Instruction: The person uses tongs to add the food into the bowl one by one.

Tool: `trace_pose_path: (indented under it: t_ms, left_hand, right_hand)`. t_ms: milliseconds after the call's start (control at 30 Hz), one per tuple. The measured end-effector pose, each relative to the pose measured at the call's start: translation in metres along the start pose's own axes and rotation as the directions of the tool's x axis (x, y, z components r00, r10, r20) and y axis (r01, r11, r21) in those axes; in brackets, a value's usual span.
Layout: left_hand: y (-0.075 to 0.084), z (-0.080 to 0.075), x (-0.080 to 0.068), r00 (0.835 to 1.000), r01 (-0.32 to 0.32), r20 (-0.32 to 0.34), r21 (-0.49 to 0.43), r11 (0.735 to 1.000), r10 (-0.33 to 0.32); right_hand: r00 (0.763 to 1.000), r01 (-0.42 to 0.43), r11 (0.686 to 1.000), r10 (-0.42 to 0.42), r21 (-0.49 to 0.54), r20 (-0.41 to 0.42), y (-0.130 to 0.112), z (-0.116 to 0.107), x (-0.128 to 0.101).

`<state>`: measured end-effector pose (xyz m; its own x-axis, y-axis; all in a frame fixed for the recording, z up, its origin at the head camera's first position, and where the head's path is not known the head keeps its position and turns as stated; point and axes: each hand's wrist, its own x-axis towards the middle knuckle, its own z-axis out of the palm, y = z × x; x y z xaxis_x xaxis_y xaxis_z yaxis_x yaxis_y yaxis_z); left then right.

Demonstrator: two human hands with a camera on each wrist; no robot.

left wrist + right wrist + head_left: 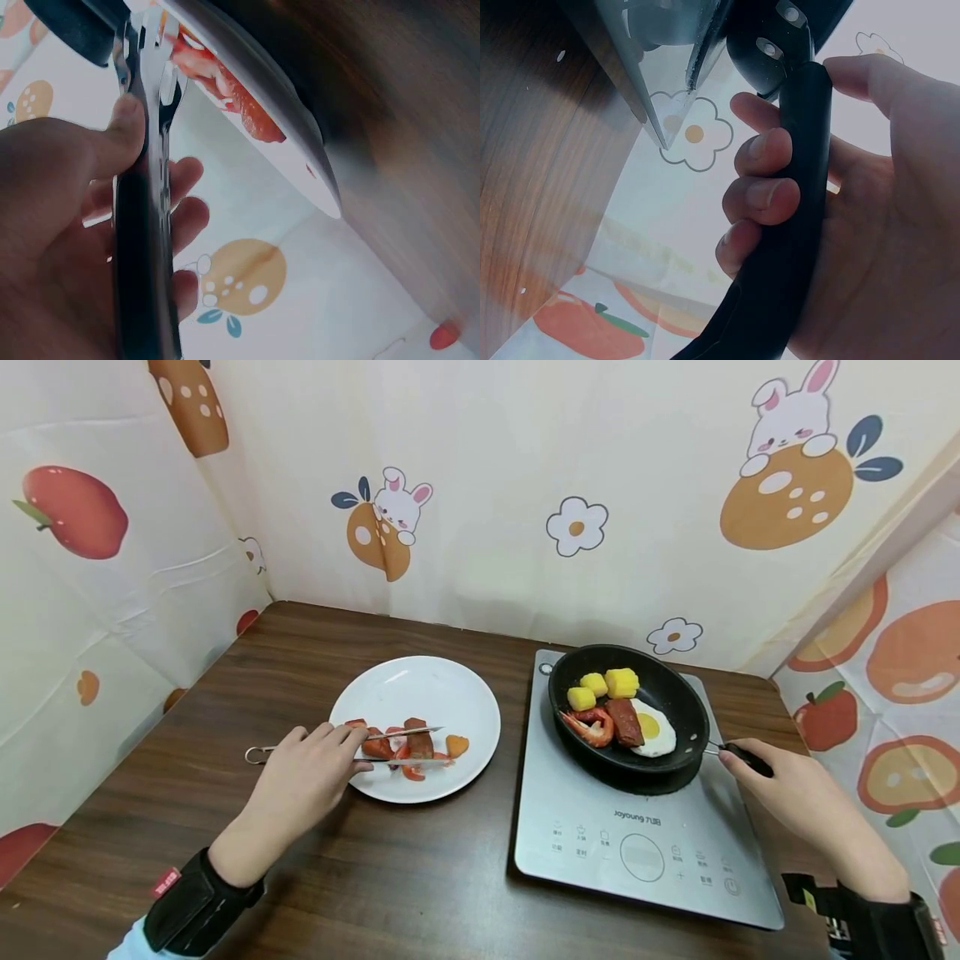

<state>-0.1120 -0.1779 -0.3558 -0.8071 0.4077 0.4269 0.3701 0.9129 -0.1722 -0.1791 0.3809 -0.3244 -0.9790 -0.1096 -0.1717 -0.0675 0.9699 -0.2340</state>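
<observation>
The left hand [300,777] grips metal tongs [390,747] over red food pieces [408,747] on the white plate [450,693] mid-table, while the right hand [787,789] clasps the frying pan [675,693] handle on the cooker [697,860], so picking up a piece seems underway, needing a firm squeeze.

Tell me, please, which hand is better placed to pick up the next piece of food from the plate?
Left: the left hand already holds the tongs over the plate, while the right hand grips the pan handle.
</observation>
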Motion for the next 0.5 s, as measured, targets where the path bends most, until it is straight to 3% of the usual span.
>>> trace_pose_path:
  t_ms: [100, 500]
  left_hand:
    - [0.0010, 0.0029, 0.0004, 0.999, 0.012, -0.046, -0.002, 1.000, -0.013]
    - [-0.0062, 0.0033, 0.0030, 0.979, 0.160, -0.122, -0.026, 0.987, -0.162]
  right_hand:
    - [1.000, -0.001, 1.000, 0.001, 0.003, 0.001, -0.0002, 0.0008, 0.0002]
    - [1.000, -0.010, 1.000, 0.010, 0.010, -0.011, -0.0018, 0.0015, 0.0004]
